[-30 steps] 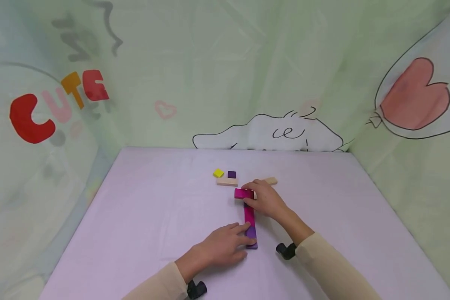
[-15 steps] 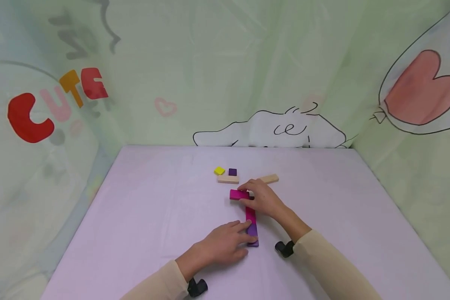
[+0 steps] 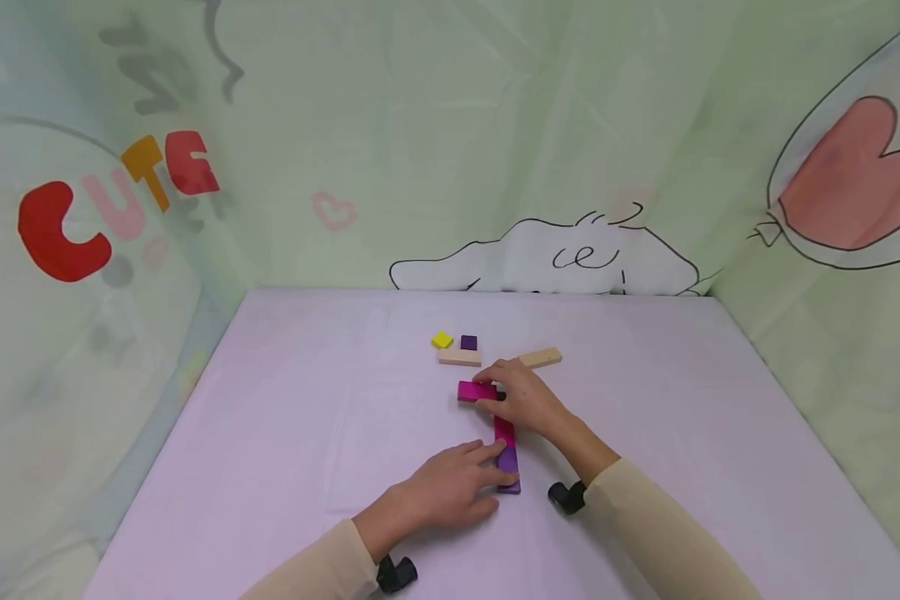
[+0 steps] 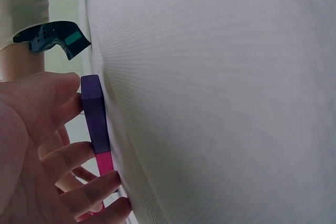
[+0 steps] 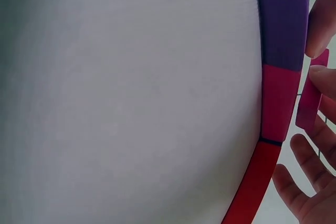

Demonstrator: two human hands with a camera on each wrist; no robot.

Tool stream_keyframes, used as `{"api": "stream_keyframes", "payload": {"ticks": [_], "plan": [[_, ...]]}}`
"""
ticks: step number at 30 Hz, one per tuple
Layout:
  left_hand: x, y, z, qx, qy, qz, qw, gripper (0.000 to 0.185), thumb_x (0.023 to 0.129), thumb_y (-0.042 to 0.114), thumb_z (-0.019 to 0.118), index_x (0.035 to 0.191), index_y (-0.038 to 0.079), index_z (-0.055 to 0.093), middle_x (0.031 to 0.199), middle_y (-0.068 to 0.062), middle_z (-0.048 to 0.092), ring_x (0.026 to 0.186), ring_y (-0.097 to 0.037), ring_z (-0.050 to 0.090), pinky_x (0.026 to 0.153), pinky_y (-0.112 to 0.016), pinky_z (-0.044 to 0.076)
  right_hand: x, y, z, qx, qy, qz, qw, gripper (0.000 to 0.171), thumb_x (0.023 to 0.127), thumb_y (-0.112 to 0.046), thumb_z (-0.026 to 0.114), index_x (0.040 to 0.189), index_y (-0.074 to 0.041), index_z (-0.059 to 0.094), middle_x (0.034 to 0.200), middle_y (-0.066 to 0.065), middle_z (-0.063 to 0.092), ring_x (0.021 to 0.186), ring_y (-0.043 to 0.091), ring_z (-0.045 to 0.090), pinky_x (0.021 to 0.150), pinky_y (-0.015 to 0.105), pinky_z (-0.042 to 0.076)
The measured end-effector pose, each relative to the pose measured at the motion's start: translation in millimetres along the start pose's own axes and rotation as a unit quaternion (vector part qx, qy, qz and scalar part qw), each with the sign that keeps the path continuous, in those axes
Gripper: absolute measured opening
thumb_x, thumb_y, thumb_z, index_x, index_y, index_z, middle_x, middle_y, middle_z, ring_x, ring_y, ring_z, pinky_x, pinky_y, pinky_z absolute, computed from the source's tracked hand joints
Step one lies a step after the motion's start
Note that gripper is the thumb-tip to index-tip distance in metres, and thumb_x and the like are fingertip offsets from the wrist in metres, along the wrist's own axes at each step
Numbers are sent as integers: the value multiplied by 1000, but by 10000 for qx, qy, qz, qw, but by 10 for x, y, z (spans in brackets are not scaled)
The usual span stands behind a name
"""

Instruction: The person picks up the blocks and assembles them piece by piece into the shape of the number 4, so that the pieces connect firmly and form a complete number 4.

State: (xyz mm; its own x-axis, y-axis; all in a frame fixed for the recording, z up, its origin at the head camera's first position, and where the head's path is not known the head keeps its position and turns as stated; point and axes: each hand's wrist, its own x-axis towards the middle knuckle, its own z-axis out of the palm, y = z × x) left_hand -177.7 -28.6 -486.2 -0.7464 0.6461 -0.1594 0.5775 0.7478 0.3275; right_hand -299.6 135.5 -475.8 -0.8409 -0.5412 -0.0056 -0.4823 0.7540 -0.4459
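Together we work one line of blocks near the table's point(image 3: 270, 433) middle: our left hand point(image 3: 438, 492) lies with relaxed fingers against the purple block point(image 3: 507, 468) at the near end, seemingly to keep the row from sliding, while our right hand point(image 3: 528, 402) pinches the magenta block point(image 3: 476, 390) at the far end, lying crosswise at 12 o'clock. No container shows; loose tan point(image 3: 460, 357), yellow point(image 3: 442, 339) and dark purple point(image 3: 468, 342) pieces sit farther out toward 11 o'clock.
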Motion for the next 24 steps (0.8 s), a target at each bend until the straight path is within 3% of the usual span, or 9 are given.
{"api": "stream_keyframes", "payload": {"ticks": [18,24], "plan": [[8,-8,-8,82,69,39,9999,45,101,34,65,146,34,61,164,-2,43,149,-26,46,121,-39,40,62,15,49,-79,-164,89,9998,41,88,-30,84,124,-17,73,118,4,70,113,24,59,98,45,56],[0,6,-11,149,62,31,9999,45,101,34,64,146,35,60,164,-2,43,149,-25,45,121,-38,40,78,20,74,-153,-170,34,9997,39,88,-29,84,123,-16,74,116,4,71,113,25,60,117,54,42]]}}
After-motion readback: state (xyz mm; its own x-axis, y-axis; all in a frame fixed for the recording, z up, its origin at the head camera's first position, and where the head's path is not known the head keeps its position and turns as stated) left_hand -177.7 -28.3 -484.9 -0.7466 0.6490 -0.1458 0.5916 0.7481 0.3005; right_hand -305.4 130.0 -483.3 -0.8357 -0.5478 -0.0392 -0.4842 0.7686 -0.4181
